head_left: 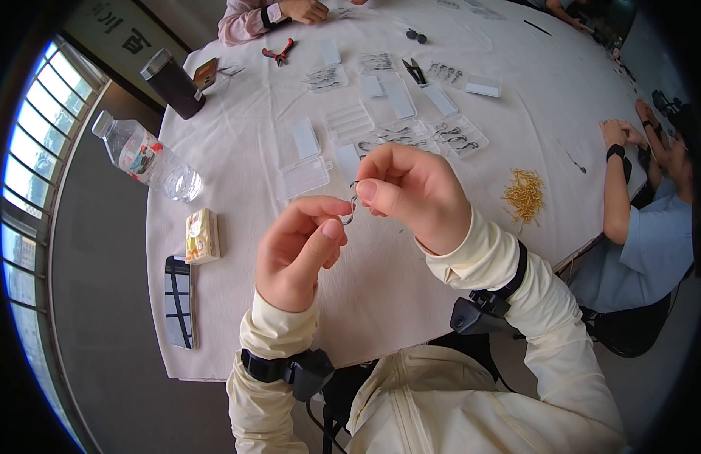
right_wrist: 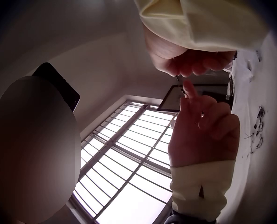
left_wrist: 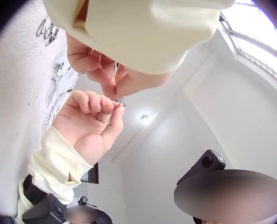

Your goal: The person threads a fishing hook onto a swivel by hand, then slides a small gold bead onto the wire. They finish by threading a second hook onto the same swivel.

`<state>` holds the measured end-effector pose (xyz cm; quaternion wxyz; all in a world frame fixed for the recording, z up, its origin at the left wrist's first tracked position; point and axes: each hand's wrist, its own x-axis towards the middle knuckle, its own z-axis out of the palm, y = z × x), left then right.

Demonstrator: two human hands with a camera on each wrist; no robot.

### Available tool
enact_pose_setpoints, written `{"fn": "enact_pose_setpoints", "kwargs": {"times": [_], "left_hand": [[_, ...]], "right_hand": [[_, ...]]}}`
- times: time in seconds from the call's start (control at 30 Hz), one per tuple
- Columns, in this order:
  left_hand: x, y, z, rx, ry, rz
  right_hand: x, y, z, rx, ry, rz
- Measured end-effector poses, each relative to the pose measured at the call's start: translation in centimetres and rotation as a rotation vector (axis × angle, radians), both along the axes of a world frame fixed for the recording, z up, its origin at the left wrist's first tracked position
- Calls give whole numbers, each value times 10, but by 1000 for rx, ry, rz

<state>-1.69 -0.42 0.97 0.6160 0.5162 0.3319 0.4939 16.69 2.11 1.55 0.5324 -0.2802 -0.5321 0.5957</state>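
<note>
From the head, the left hand (head_left: pixel 294 253) and right hand (head_left: pixel 418 197) each pinch a thin dark hook (head_left: pixel 353 200) over the desk (head_left: pixel 396 303). It could slip, since only fingertips hold it.

The left wrist shows a gold bit (left_wrist: pixel 117 77), unseen from the head.

The right wrist is too dark to tell.

Framed sign (head_left: pixel 124 34), upper L of head view: 2 lg. dark Chinese chars., approx. "百" & "川", w/ smaller chars. beside, illegible. Clear bottle (head_left: pixel 150 159): colored label, txt too small to read. Small pack (head_left: pixel 202 236): printed, txt illegible.
</note>
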Motion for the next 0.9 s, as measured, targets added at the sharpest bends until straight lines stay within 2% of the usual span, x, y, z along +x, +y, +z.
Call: {"fn": "enact_pose_setpoints", "kwargs": {"times": [0.23, 0.43, 0.63, 0.9], "left_hand": [[-3, 1, -2, -71, -50, -23], [0, 2, -4, -95, -11, 6], [3, 4, -7, -99, -7, 77], [3, 6, -8, -128, -50, 153]], "right_hand": [[-4, -2, -4, 124, -121, -43], [-4, -6, 4, 38, -131, -2], [-5, -2, -4, 126, -151, -59], [-4, -1, -2, 107, -159, -101]]}}
